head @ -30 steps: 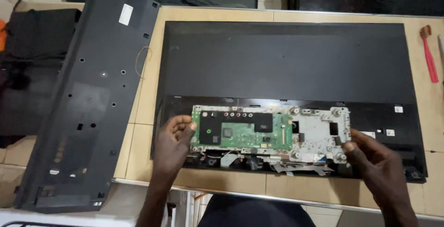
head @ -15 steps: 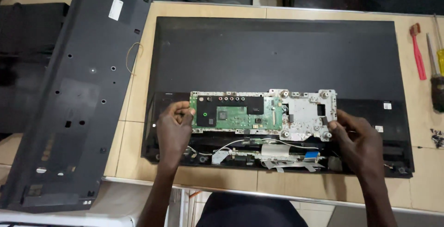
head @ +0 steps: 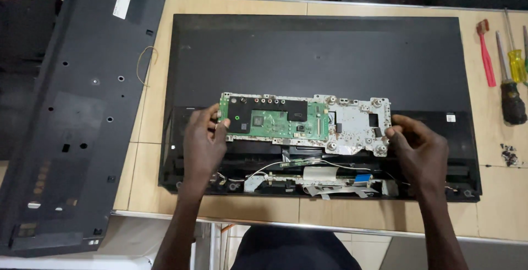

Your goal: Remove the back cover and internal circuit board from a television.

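Observation:
A large black flat-screen panel point(head: 319, 61) lies back-up on the wooden table. Over its lower part I hold a green circuit board point(head: 275, 118) fixed to a worn silver metal bracket point(head: 357, 127). My left hand point(head: 202, 143) grips the board's left edge. My right hand point(head: 421, 151) grips the bracket's right edge. The assembly is raised a little off the panel. Below it, white wires and flat ribbon cables point(head: 308, 173) lie exposed in the panel's bottom channel.
The removed black back cover point(head: 71, 116) lies at the left, hanging over the table edge. A red tool point(head: 485, 52) and two screwdrivers point(head: 511, 88) rest at the right, with a small pile of screws point(head: 509, 154) below them. A loose wire point(head: 144, 66) lies beside the cover.
The board and bracket have come up and away from the panel's bottom edge, uncovering the wires and ribbon cables beneath. Both hands kept their grip and moved with it.

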